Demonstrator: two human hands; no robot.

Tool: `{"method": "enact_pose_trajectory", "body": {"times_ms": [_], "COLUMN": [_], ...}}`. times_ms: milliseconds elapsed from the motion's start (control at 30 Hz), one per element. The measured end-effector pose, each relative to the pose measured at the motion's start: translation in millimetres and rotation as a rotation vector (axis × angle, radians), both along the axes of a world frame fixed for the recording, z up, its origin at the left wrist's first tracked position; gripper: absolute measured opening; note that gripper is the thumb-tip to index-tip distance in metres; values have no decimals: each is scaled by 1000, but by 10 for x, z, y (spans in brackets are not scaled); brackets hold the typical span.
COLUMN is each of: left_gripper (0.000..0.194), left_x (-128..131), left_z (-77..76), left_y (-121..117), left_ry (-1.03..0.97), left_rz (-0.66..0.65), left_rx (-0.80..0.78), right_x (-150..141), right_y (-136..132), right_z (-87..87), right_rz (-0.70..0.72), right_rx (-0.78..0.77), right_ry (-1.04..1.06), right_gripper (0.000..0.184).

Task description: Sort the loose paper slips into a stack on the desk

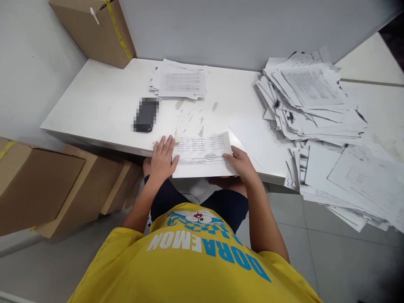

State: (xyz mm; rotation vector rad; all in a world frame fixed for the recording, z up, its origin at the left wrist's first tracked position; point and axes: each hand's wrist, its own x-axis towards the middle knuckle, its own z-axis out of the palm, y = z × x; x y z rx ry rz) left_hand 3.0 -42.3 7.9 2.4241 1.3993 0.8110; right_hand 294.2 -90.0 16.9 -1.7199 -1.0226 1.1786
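A printed sheet of paper (202, 166) with columns of text and an oval stamp lies at the table's front edge, its near side jutting slightly over. My left hand (162, 159) rests flat at the sheet's left edge, fingers stretched out and thumb at the paper's side. A small pale piece (174, 140), too indistinct to name, shows by its fingertips. My right hand (242, 164) pinches the right edge of the sheet, thumb on top and the other fingers mostly hidden beneath.
A small stack of papers (183, 84) lies at the back of the white table (104, 97), with a dark, pixelated object (147, 114) nearer me. Large messy paper piles (312, 97) fill the right side, some (356, 181) overhanging the edge. Cardboard boxes (91, 33) stand back left and lower left.
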Motion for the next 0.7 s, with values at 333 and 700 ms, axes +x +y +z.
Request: {"method": "enact_pose_trajectory", "body": {"times_ms": [333, 700], "left_gripper": [56, 62], "left_x": [-62, -35], "left_z": [-147, -158], "left_y": [84, 127], "left_ry": [186, 95], "left_rz": [9, 49], "left_rx": [158, 226], "right_x": [12, -49], "right_y": [55, 146], "right_z": [-6, 146], "right_rz": [58, 56], "right_rx": [-22, 143], "right_ry": [-6, -142], "right_gripper": [46, 34]}}
